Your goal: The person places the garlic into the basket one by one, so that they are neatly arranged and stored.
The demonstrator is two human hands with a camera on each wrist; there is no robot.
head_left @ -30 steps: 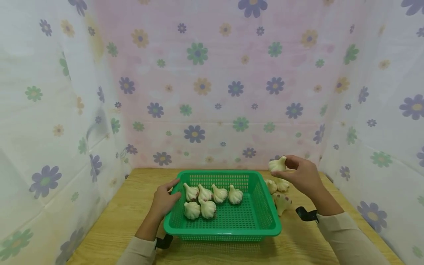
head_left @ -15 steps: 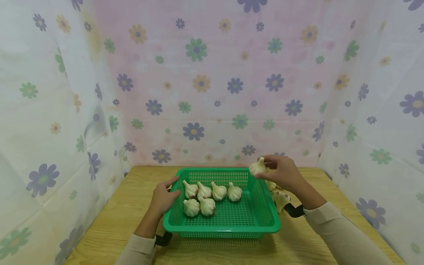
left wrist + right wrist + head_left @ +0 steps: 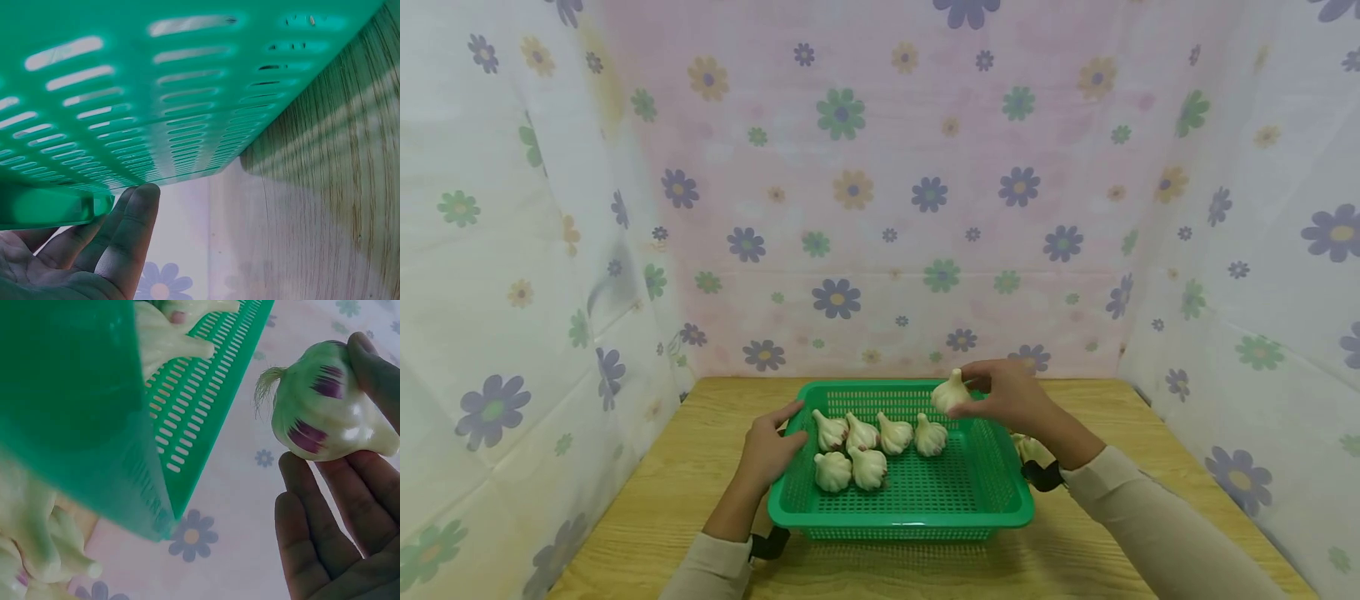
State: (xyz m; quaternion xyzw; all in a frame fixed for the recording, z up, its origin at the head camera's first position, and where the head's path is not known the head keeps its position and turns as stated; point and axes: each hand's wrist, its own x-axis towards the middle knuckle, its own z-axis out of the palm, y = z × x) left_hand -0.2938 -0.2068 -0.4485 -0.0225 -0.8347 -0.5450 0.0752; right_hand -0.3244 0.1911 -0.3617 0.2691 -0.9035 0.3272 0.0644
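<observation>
My right hand [image 3: 1011, 396] pinches a garlic bulb [image 3: 951, 393] above the back right part of a green plastic basket [image 3: 902, 521]. Up close in the right wrist view, the bulb [image 3: 325, 403] shows purple patches and a tuft of roots, with the thumb on one side and fingers on the other. At the basket's left rim, my left hand [image 3: 769, 450] grips the edge, its thumb over the inside. Seen from the left wrist, its fingers [image 3: 128, 240] lie outside below the rim. Several garlic bulbs [image 3: 870, 468] sit in two rows in the basket's left part.
More garlic bulbs [image 3: 1033, 450] lie on the wooden table [image 3: 662, 467] right of the basket, partly hidden by the right wrist. A flowered cloth [image 3: 880, 250] stands behind the table and along both sides.
My right hand has carried the garlic bulb leftward from over the loose bulbs, across the basket's right rim, and slightly down. The left hand stays on the rim.
</observation>
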